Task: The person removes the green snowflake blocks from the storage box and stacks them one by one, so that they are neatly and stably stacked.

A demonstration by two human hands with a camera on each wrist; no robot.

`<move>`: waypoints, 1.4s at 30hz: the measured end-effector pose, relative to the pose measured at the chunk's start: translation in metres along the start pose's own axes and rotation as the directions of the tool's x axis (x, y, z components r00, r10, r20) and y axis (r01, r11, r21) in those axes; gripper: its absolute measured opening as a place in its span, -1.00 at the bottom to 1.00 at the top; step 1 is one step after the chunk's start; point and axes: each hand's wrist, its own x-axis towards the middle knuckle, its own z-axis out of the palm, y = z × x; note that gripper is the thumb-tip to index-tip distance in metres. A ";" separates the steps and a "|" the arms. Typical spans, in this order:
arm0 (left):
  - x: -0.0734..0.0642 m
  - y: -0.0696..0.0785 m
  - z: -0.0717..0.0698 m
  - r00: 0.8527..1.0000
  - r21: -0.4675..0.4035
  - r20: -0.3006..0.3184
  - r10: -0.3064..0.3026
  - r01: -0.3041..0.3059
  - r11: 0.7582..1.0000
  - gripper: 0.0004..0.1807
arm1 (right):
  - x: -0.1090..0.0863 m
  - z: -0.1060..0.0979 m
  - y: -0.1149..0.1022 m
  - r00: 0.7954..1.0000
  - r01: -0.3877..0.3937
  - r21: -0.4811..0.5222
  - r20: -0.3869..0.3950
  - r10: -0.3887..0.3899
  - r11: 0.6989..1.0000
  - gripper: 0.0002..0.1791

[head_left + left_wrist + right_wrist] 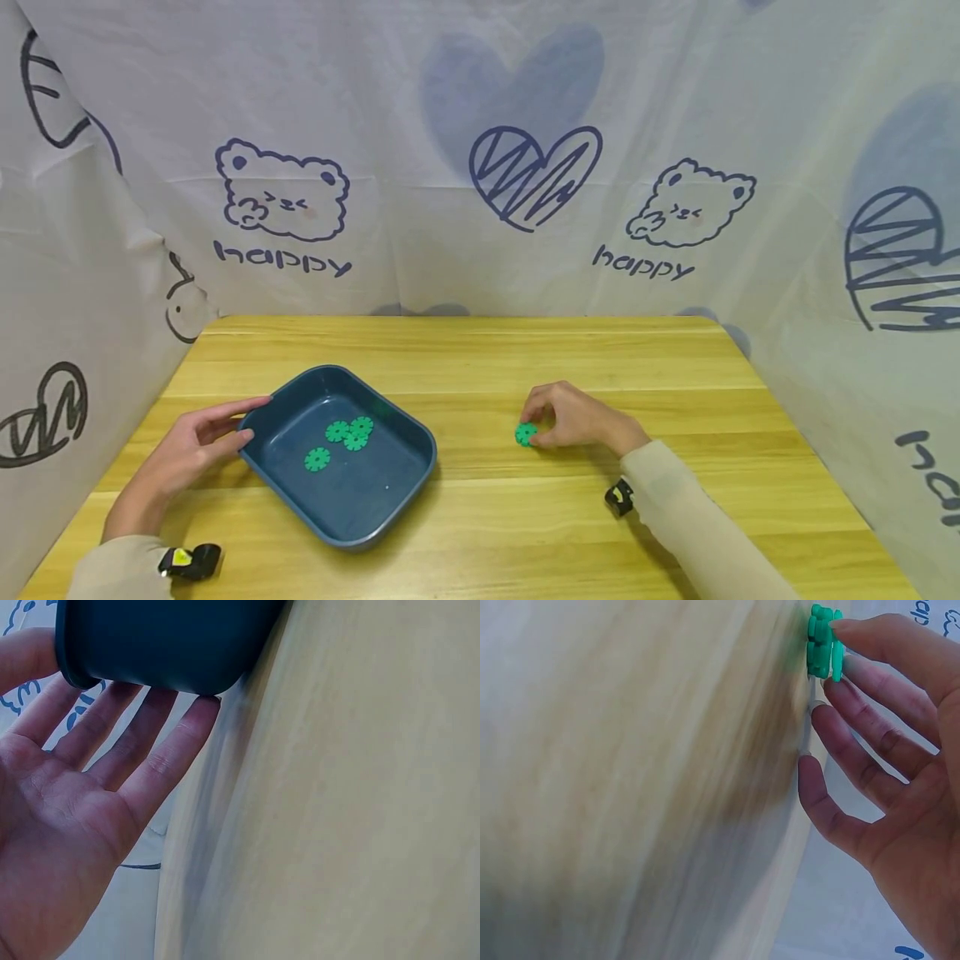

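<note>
In the head view, a dark blue tray [390, 507] sits left of centre with several green notched discs [317, 459] lying flat in it. My left hand [183, 450] holds the tray's left corner; the left wrist view has its fingertips against the outer wall and the thumb at the rim. To the right of the tray, my right hand [573, 414] pinches a green notched disc [524, 434] low over the table. In the right wrist view, thumb and fingertips are at the disc [838, 656], which lies against a short stack of similar green discs [820, 645].
Both hands work over a wood-grain table [480, 358]. A white curtain [420, 208] with printed bears and hearts hangs behind it and at both sides. Small black cameras [619, 497] are strapped to the wrists.
</note>
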 end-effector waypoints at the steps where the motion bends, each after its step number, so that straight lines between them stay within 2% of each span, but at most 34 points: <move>1: 0.000 0.000 0.000 1.000 -0.002 -0.001 -0.002 0.002 1.000 -0.50 | 0.000 0.000 0.000 1.000 0.001 0.000 0.000 -0.001 1.000 -0.80; 11: 0.000 0.002 -0.001 1.000 -0.032 0.000 0.010 -0.010 0.999 -0.50 | -0.001 -0.002 0.002 1.000 0.019 0.016 0.000 -0.019 1.000 -0.83; 20: -0.001 0.001 -0.001 1.000 -0.046 0.011 0.014 -0.013 0.999 -0.50 | 0.000 0.000 0.002 1.000 -0.002 0.006 0.011 0.002 1.000 -0.81; 32: 0.000 -0.002 0.001 1.000 -0.013 0.003 0.016 -0.016 1.000 -0.50 | -0.002 -0.001 0.001 1.000 -0.010 0.006 0.006 0.010 1.000 -0.80; 37: 0.000 -0.003 0.001 1.000 -0.017 -0.003 0.022 -0.022 1.000 -0.50 | 0.004 -0.006 -0.009 0.999 -0.048 0.015 -0.012 0.048 0.999 -0.74; 42: -0.001 0.000 0.001 1.000 -0.006 -0.004 0.011 -0.011 1.000 -0.50 | 0.019 -0.011 -0.025 1.000 0.025 0.002 -0.004 -0.025 1.000 -0.71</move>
